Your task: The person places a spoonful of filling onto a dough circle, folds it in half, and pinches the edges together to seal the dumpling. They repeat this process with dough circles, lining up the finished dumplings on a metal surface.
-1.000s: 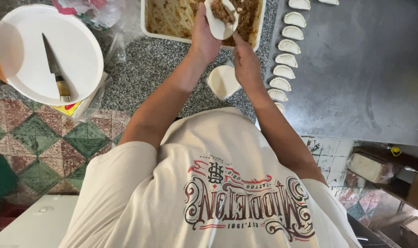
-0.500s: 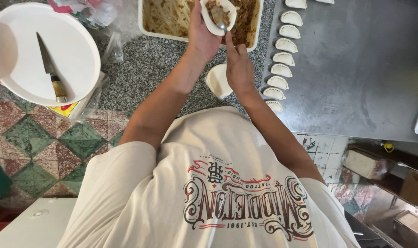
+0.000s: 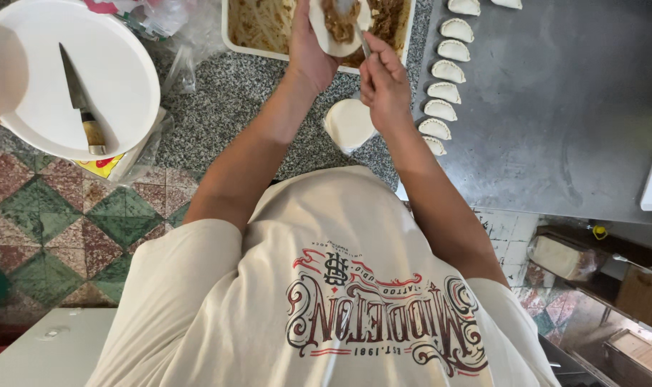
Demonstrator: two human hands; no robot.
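A: Closest to the body, what sits on the counter?

B: A stack of round dough wrappers [image 3: 349,123] on the speckled counter [image 3: 226,100], just below the right hand [image 3: 385,87].

A: And that hand?

B: Its fingers are curled tight around a thin utensil [image 3: 362,43], whose tip reaches the filling.

A: The left hand [image 3: 310,44]?

B: It cups an open wrapper [image 3: 338,29] in the palm, fingers wrapped behind it, brown filling on top. It hovers over the filling tray [image 3: 269,29].

A: Farther out?

B: Folded dumplings [image 3: 448,70] line the steel sheet [image 3: 555,107]; a knife [image 3: 79,100] lies in a white bowl [image 3: 125,79] to the left.
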